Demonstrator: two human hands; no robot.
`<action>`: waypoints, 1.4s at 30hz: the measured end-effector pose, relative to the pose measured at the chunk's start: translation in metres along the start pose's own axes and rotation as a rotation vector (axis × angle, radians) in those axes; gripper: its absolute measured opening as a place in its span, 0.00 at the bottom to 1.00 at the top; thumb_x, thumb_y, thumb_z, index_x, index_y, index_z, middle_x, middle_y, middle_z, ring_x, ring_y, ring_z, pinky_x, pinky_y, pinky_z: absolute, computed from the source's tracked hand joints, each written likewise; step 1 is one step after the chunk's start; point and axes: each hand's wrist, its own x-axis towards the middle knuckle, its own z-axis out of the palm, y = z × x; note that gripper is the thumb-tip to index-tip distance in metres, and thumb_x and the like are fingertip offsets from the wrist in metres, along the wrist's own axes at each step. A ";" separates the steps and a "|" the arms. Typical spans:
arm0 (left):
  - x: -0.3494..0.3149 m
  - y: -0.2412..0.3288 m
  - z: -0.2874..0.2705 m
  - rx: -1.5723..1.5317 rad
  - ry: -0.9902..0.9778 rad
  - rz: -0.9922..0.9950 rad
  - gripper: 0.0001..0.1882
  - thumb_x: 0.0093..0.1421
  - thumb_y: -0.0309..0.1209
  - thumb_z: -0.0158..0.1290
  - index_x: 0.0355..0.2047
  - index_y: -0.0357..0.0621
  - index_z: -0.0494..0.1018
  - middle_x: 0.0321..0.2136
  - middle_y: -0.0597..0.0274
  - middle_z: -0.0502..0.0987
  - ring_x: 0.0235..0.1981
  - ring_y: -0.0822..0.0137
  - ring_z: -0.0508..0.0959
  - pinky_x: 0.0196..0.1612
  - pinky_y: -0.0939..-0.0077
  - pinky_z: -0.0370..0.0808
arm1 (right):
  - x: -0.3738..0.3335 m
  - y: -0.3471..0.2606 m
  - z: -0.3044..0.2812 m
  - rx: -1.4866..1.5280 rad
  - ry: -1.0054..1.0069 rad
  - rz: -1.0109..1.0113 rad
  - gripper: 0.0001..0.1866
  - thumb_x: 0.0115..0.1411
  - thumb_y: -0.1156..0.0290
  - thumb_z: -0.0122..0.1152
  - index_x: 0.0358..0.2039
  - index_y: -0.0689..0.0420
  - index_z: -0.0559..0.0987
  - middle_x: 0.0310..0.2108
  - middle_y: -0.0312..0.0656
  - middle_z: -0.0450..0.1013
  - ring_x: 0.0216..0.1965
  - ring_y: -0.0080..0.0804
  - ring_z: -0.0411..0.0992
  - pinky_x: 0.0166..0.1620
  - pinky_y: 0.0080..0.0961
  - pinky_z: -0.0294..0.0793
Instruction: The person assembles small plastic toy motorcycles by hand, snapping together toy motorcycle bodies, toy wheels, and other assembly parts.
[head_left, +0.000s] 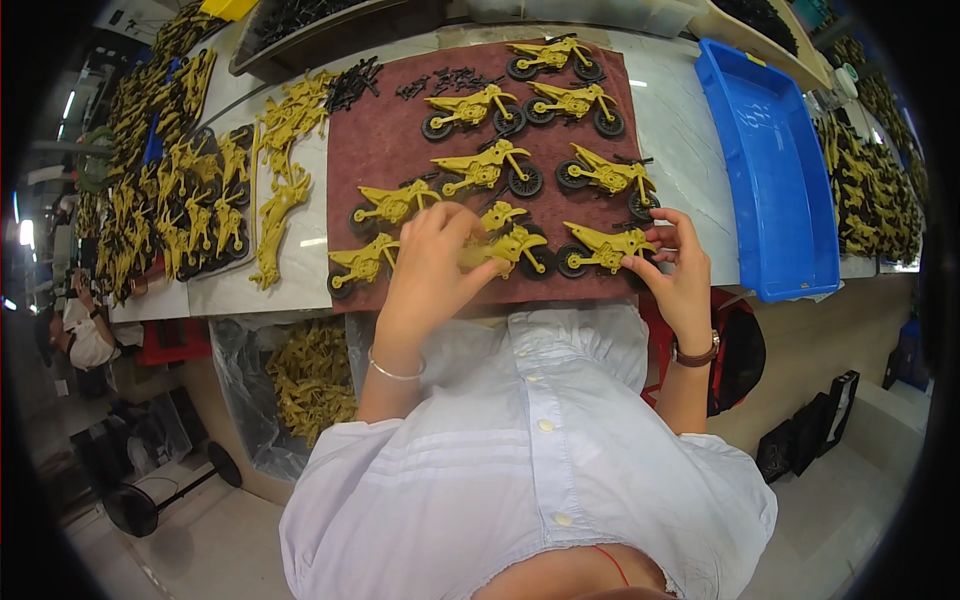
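Several yellow toy motorcycles with black wheels lie in rows on a dark red cloth. At the near right of the cloth, my right hand has its thumb and fingers around the front end of one toy motorcycle; its front wheel is hidden by the hand. My left hand hovers at the near middle, blurred by motion, with thumb and fingers beside another toy motorcycle. Whether it grips that one cannot be made out. A further toy motorcycle lies just left of my left hand.
Small black parts are heaped at the cloth's far left. Yellow motorcycle bodies lie beside the cloth, and a rack of assembled ones stands farther left. A blue tray is on the right. Below the table edge, a lined bin holds yellow pieces.
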 end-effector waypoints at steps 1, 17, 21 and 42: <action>0.000 0.001 0.000 0.001 -0.013 -0.045 0.25 0.44 0.40 0.67 0.39 0.40 0.73 0.37 0.57 0.75 0.42 0.57 0.72 0.48 0.64 0.63 | 0.002 -0.001 -0.005 0.062 -0.045 -0.005 0.31 0.44 0.72 0.74 0.49 0.57 0.71 0.33 0.41 0.75 0.35 0.31 0.73 0.38 0.25 0.73; 0.014 0.013 0.004 0.008 -0.033 -0.007 0.30 0.33 0.38 0.69 0.39 0.38 0.76 0.34 0.61 0.75 0.38 0.62 0.74 0.51 0.64 0.59 | 0.023 0.013 -0.072 0.433 -0.315 0.195 0.30 0.43 0.82 0.72 0.47 0.58 0.70 0.35 0.37 0.72 0.37 0.23 0.72 0.38 0.19 0.74; 0.030 0.012 0.004 0.020 -0.041 0.035 0.31 0.33 0.39 0.69 0.40 0.39 0.75 0.38 0.60 0.74 0.43 0.59 0.73 0.52 0.62 0.61 | 0.045 0.025 -0.021 0.520 -0.025 0.068 0.32 0.47 0.81 0.71 0.53 0.60 0.69 0.38 0.39 0.71 0.40 0.23 0.70 0.41 0.18 0.74; 0.079 0.016 -0.001 0.036 -0.249 -0.033 0.48 0.26 0.40 0.73 0.48 0.40 0.62 0.32 0.48 0.78 0.36 0.47 0.79 0.37 0.58 0.74 | 0.047 0.011 -0.023 0.153 -0.187 -0.127 0.31 0.39 0.72 0.69 0.45 0.58 0.66 0.41 0.47 0.67 0.43 0.38 0.68 0.47 0.31 0.70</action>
